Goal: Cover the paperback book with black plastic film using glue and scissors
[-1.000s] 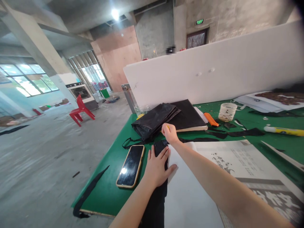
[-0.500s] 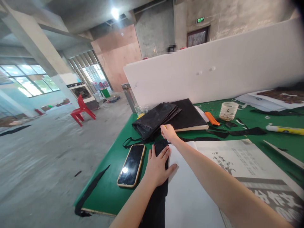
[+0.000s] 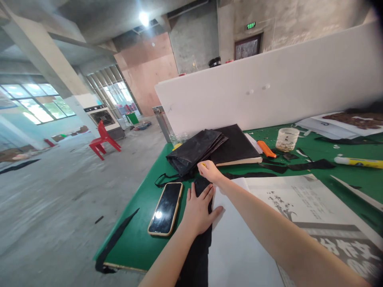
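Since the earlier frames, the right hand (image 3: pixel 209 172) has shifted slightly left and nearer the wearer, at the far end of the black strip (image 3: pixel 194 263); the left hand (image 3: pixel 197 211) has kept its position.

Materials: the black strip is dark, flat and matte, with a slightly uneven right edge. It lies lengthwise on the green table (image 3: pixel 134 239), whose surface is smooth with a faint sheen. Smooth white paper (image 3: pixel 239 239) adjoins the strip on the right; beyond it lies a printed page (image 3: pixel 281 199) with a plant drawing. Past the right hand, a folded black sheet (image 3: pixel 194 151), glossy and creased, overlaps a black-covered book (image 3: pixel 239 141) with pale page edges. A rectangular smartphone (image 3: pixel 165 209) in a tan-edged case lies left of the strip. A clear plastic cup (image 3: pixel 287 139), round and ribbed, stands near an orange plastic tool (image 3: pixel 266 149).

Hands: the left hand is flat with fingers extended and thumb spread wide; its fingers press on the strip and the thumb reaches over the white paper. The right hand is closed into a fist around a small yellow object (image 3: pixel 204 164), mostly hidden; its type cannot be determined.
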A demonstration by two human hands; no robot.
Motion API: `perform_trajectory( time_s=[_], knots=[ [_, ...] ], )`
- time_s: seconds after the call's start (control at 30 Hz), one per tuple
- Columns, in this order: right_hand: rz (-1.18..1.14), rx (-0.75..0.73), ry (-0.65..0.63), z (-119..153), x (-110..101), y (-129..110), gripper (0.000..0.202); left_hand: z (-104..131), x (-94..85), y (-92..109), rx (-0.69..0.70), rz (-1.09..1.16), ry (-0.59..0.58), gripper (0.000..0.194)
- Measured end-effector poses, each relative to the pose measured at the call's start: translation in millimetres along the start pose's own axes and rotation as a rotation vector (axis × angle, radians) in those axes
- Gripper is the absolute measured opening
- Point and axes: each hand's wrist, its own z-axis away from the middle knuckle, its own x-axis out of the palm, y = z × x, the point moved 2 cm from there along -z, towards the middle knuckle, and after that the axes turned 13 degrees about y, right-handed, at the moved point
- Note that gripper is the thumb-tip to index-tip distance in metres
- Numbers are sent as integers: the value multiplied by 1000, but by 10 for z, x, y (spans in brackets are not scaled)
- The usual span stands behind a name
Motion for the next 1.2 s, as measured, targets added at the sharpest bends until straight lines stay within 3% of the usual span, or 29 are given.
perform_trajectory(
  time_s=[0.17,0.33,0.57,0.73,0.9,1.03,1.13,1.2],
  knots=[
    [21,-48,90,-28,-107,-26,28,1,5,3,3,-15,3,66],
    [-60,-41,153,-20,-49,-113,31,0,19,-9,8,-2,8,68],
    [-20,68,4,-16,103,33,34,-1,14,-17,-2,21,19,67],
    [78,87,122,-121,-6,167,37,1,17,-16,7,12,17,68],
    [73,32,224,-107,-73,51,33,-4,33,-19,6,9,18,68],
    [51,15,145,-39,19,-38,31,-1,25,-17,6,12,19,68],
    [84,27,44,-13,84,-8,30,3,19,-16,3,9,21,67],
    [123,20,41,-19,80,26,30,4,20,-15,3,8,19,68]
  ],
)
